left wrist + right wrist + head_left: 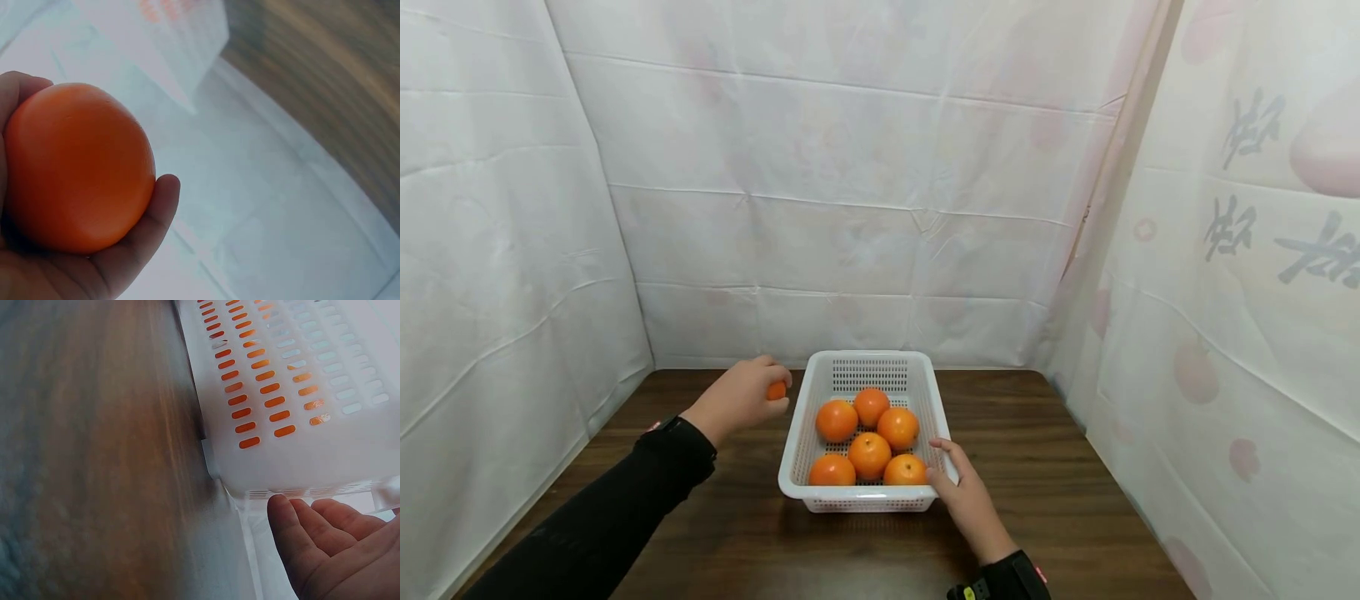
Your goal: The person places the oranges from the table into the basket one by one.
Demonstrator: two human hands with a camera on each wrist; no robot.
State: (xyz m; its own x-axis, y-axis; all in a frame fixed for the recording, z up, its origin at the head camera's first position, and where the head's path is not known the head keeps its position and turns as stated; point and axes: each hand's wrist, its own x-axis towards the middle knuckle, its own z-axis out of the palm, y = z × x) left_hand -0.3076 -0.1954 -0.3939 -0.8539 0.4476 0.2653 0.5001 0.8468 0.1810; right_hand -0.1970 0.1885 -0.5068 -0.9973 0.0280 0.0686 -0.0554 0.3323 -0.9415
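Note:
My left hand [741,398] grips an orange [81,169] above the table, left of a white plastic basket [867,492]. In the left wrist view, fingers curl round the fruit from two sides. Several more oranges [870,455] lie inside the basket, mostly towards its near half. My right hand [966,496] holds the basket at its near right corner, thumb over the rim. The right wrist view has the fingers [294,540] against the outside of the slotted wall, with orange showing through the slots.
Beneath the basket is a dark brown wooden table [1037,467]. A pale creased cloth [820,233] hangs behind it, with similar sheets to the left and right. The right sheet [1225,333] carries faint pink prints and grey characters.

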